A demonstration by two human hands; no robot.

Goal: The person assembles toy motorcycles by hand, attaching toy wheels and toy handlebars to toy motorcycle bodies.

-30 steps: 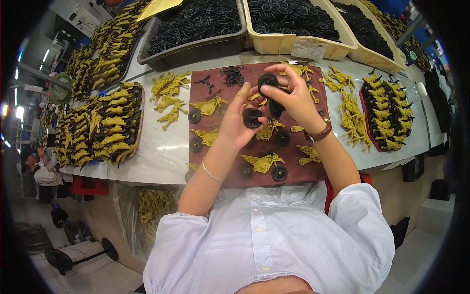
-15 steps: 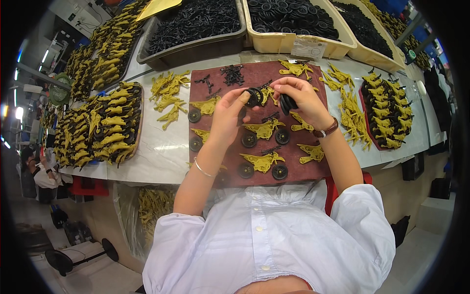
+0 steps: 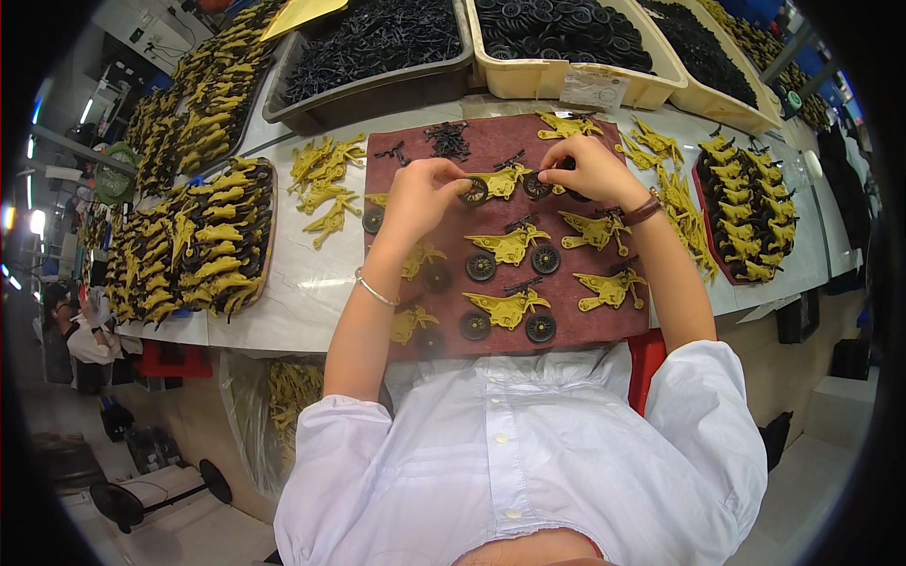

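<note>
My left hand [image 3: 429, 195] is closed, with thumb and fingertips pinching a black toy wheel [image 3: 474, 192] at the left end of a yellow toy motorbike body [image 3: 504, 181]. At that body's other end, my right fingertips touch a second black wheel [image 3: 536, 185]. More dark wheels [image 3: 568, 166] sit partly hidden within my closed right hand [image 3: 596, 175]. Below lie two yellow bodies [image 3: 510, 243] [image 3: 507, 309], each flanked by a pair of wheels and with a black handlebar piece above. In the right column, yellow bodies [image 3: 596, 232] [image 3: 609, 288] have handlebar pieces but no wheels beside them.
A maroon mat [image 3: 451, 351] covers the middle of the white table [image 3: 293, 330]. Small black parts [image 3: 447, 141] and loose yellow bodies [image 3: 326, 170] lie around. Behind stand a dark bin [image 3: 377, 90] and a cream bin of wheels [image 3: 528, 80]. Filled trays [image 3: 255, 283] [image 3: 700, 203] flank the mat.
Both hands have come down from above the mat, bringing wheels to the two ends of the upper middle yellow body. The left hand has also shifted left.
</note>
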